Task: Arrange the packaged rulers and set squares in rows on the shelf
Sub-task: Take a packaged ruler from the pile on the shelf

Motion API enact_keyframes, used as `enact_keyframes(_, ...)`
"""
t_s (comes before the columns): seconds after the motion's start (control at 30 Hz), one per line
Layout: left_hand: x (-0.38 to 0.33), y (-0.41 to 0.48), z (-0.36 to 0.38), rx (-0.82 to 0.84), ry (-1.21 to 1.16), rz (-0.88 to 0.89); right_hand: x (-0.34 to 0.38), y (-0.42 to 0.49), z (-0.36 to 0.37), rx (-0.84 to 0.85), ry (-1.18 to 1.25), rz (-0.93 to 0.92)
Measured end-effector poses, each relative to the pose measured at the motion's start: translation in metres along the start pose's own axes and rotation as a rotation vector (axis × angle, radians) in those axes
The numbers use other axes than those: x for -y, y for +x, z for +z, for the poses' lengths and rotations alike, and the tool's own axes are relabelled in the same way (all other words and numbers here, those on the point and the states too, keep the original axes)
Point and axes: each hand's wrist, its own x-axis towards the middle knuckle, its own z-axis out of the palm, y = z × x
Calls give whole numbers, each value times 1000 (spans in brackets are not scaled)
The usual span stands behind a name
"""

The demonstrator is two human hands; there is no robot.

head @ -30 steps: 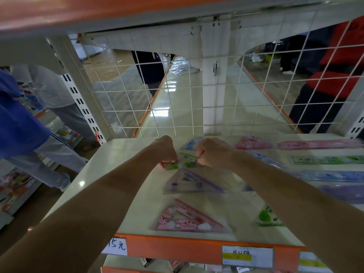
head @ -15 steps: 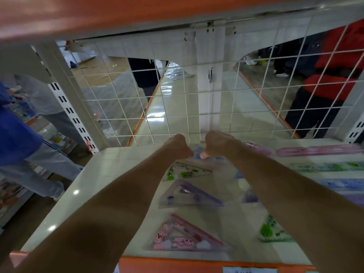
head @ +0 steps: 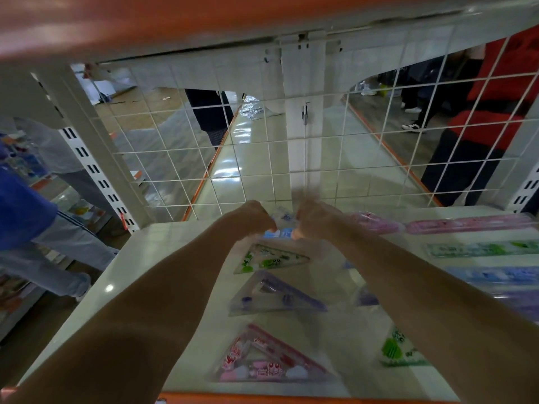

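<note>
The white shelf [head: 140, 275] fills the lower half of the view, and a wire grid [head: 175, 158] closes off its back. Both forearms reach across the shelf to its far edge. There the left hand [head: 250, 217] and right hand [head: 316, 218] sit close together, knuckles up and fingers curled. Their fingertips pinch the two near corners of a blue packet [head: 281, 228] that lies just in front of the grid. The right hand is blurred.

Four long rulers lie in a column on the right, each running sideways. From back to front they are the pink ruler [head: 466, 224], the green ruler [head: 481, 248], the blue ruler [head: 495, 275] and the purple ruler [head: 522, 304]. The pink one reaches almost to the right wrist.

Three set squares lie in a line between the forearms, nearer than the hands. The green set square [head: 268, 259] is just below the blue packet, then comes the purple set square [head: 274, 295], and the pink set square [head: 271, 360] is near the front edge. A small green packet [head: 399, 349] shows partly under the right forearm.

Beyond the grid stands a person in red and dark clothes [head: 481, 126]. A person in a blue top [head: 20, 211] stands left of the shelf.
</note>
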Motion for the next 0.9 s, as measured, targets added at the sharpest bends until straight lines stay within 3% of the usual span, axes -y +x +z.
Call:
enact_keyframes(0.17, 12, -9, -9, -138, -76, 140, -1, -5, -4, -95, -18, -86)
enact_keyframes(0.27, 23, -9, -9, -263, 10, 216, 2, -8, -4, -172, -75, -144)
enact_keyframes(0.5, 31, -15, -1, -361, 105, 295, 1, -5, 10, -240, -207, -205)
enact_keyframes(0.9, 22, -25, -7, -351, 167, 309, 10, -2, 8, -273, -176, -253)
